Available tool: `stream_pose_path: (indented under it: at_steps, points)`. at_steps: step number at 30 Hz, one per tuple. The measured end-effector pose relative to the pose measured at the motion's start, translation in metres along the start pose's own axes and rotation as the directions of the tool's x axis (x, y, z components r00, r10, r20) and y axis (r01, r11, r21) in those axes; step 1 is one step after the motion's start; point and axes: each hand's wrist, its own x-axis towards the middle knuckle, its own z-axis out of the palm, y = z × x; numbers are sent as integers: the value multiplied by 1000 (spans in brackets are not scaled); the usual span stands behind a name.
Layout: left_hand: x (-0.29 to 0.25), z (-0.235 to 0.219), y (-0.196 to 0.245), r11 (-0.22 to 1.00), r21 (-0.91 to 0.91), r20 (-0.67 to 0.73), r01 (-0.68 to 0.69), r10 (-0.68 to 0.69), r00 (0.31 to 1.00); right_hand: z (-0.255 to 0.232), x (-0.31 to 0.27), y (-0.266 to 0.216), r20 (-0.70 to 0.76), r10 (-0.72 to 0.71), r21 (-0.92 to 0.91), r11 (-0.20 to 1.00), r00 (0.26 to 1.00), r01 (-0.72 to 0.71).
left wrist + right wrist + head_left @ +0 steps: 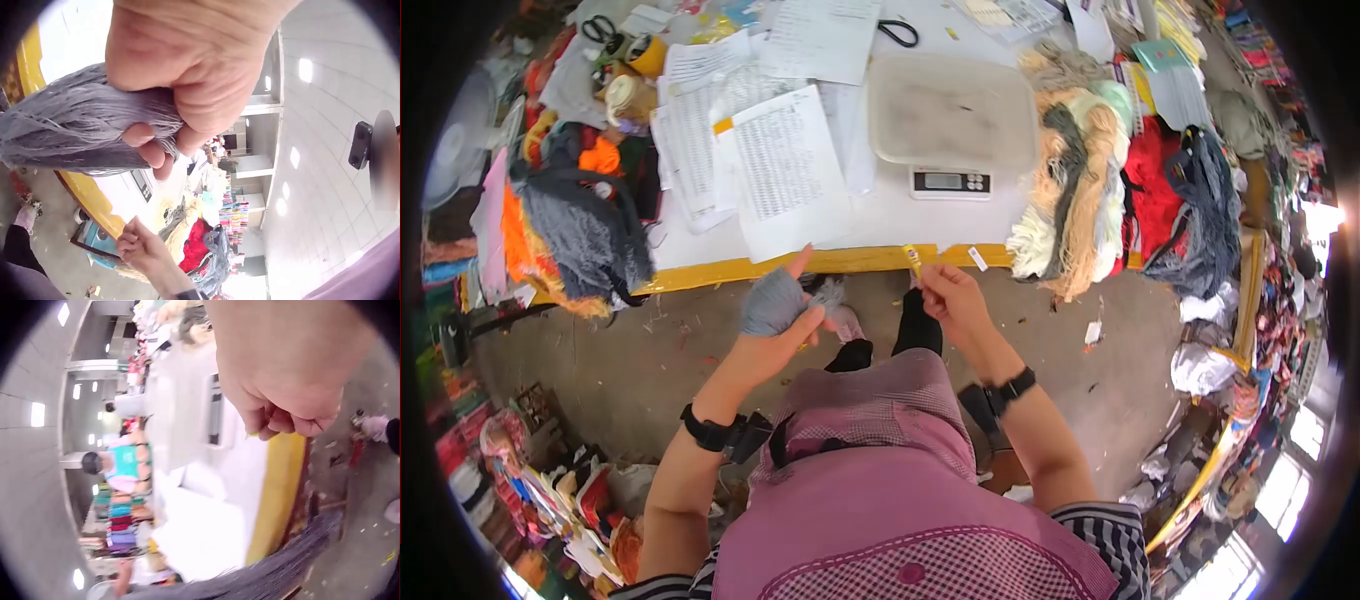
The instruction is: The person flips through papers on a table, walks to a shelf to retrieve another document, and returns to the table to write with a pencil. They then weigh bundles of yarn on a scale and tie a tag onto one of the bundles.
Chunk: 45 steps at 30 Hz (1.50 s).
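My left hand (788,338) grips a skein of grey yarn (75,125), its fingers curled round the strands in the left wrist view. The bundle hangs in front of the table's yellow edge. To the right, my right hand (958,308) pinches a small yellow paper label (912,258) between thumb and fingers. Only a sliver of that label shows in the right wrist view, the rest being hidden by the fingers. A small white tag (978,258) lies at the table edge beside the right hand.
Printed sheets (785,165) cover the table's left middle. A plastic tub (952,105) sits on a digital scale (951,182). Yarn skeins lie at both sides, grey (585,235) on the left, cream (1100,180) and red (1152,185) on the right. Scissors (600,32) lie at back left.
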Motion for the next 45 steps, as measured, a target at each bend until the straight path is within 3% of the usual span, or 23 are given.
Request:
stream_pose_path:
  at_steps: [4, 7, 12, 13, 14, 15, 17, 19, 20, 21, 23, 25, 26, 27, 29, 30, 31, 32, 33, 35, 41, 43, 45]
  points:
    - [-7, 1, 23, 982, 11, -83, -186, 187, 979, 90, -58, -54, 312, 28, -102, 995, 950, 4]
    - [-14, -2, 42, 886, 228, -84, -404, 432, 898, 122, -78, -69, 354, 44, -177, 984, 934, 21]
    - [-31, -8, 67, 720, 543, -133, -432, 582, 802, 159, -101, -85, 319, 22, -372, 922, 948, 104]
    - [-36, -11, 72, 663, 596, -107, -453, 625, 773, 169, -113, -93, 370, -167, -703, 592, 914, 393]
    - [-42, -15, 76, 655, 601, -117, -458, 639, 760, 176, -121, -98, 489, -303, -842, 80, 818, 533]
    - [-49, -19, 83, 776, 442, -137, -450, 554, 821, 180, -121, -101, 504, -309, -836, 62, 807, 546]
    - [-65, -25, 99, 861, 270, -150, -431, 480, 865, 183, -112, -100, 688, -538, -464, 193, 488, 865]
    - [-85, -31, 124, 953, -65, -43, -296, 293, 955, 195, -111, -95, 718, -431, -219, 605, 547, 766]
    - [-87, -37, 121, 948, -63, -57, -312, 309, 949, 199, -115, -97, 730, -305, -264, 700, 611, 664]
    - [-87, -44, 117, 903, 25, -42, -429, 430, 902, 204, -122, -101, 733, -167, -315, 775, 659, 547]
    - [-91, -55, 112, 830, 116, -29, -546, 552, 833, 217, -139, -109, 747, -104, -389, 733, 657, 559]
    - [-97, -62, 114, 840, 134, -31, -525, 534, 845, 232, -156, -113, 768, -297, -530, 203, 568, 823]
    - [-99, -66, 114, 836, 136, -40, -532, 541, 840, 236, -153, -106, 822, -449, -403, -25, 350, 915]
    - [-99, -70, 113, 784, 250, -67, -567, 599, 798, 238, -152, -105, 827, -446, -397, -32, 343, 917]
    - [-103, -76, 113, 721, 364, -85, -590, 656, 750, 240, -153, -104, 879, -403, -385, -283, 255, 879]
    - [-106, -79, 114, 770, 307, -106, -559, 611, 784, 242, -155, -103, 880, -403, -383, -285, 253, 879]
    - [-109, -80, 115, 815, 248, -123, -524, 563, 817, 245, -157, -103, 864, -383, -430, -222, 328, 875]
    - [-110, -82, 116, 813, 250, -120, -526, 565, 816, 248, -158, -104, 843, -359, -478, -159, 400, 864]
    - [-110, -83, 116, 744, 342, -105, -574, 637, 764, 251, -160, -106, 843, -363, -477, -161, 398, 864]
    - [-112, -86, 116, 658, 433, -75, -616, 707, 703, 257, -164, -114, 666, -161, -702, 195, 728, 685]
    - [-128, -83, 124, 716, 377, 14, -587, 630, 777, 261, -167, -121, 651, -36, -661, 463, 758, 590]
    - [-123, -81, 117, 663, 270, -71, -698, 737, 673, 263, -170, -120, 679, -77, -637, 433, 730, 638]
    - [-123, -78, 115, 665, 275, -106, -695, 739, 665, 264, -173, -120, 706, -123, -608, 400, 697, 686]
